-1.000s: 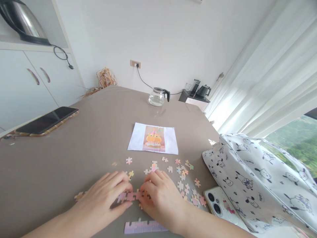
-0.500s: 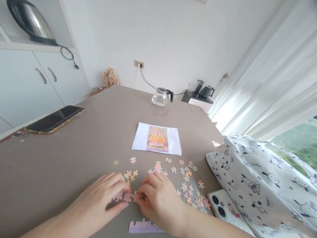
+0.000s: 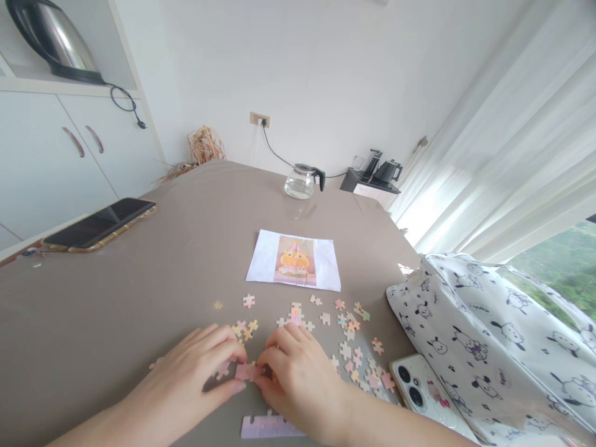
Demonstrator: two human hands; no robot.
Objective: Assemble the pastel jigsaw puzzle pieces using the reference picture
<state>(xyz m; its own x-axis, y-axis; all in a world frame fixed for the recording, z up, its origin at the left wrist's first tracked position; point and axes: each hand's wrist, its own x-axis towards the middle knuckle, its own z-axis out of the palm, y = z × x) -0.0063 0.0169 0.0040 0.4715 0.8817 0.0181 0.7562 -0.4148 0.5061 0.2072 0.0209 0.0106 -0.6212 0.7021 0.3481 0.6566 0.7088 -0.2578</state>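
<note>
Grey-brown worktop (image 3: pixel 139 292) fills the view, white wall and sheer curtains behind it, and the action is low and close to the camera. Left hand (image 3: pixel 190 379) and right hand (image 3: pixel 298 385) meet over a small pink jigsaw piece (image 3: pixel 246 372) — the left's grip is pinched on it, thumb below and fingertips above, while the right's fingertips curl in against its other edge, seemingly holding a neighbouring piece, though that one is mostly hidden.

By the look of it, this is the joining step: two pieces being lined up tab to blank, flat on the surface. Seating them likely calls for a small sideways nudge and a downward press, with the pieces kept flush.

Just in front of the wrists lies a finished lilac strip (image 3: pixel 270 426). Loose pieces (image 3: pixel 354 360) scatter to the right and beyond the fingers, and the reference picture (image 3: pixel 294 261) sits further out. A phone (image 3: pixel 426 391) rests beside a patterned bag (image 3: pixel 493 347) — both well clear of the hands.
</note>
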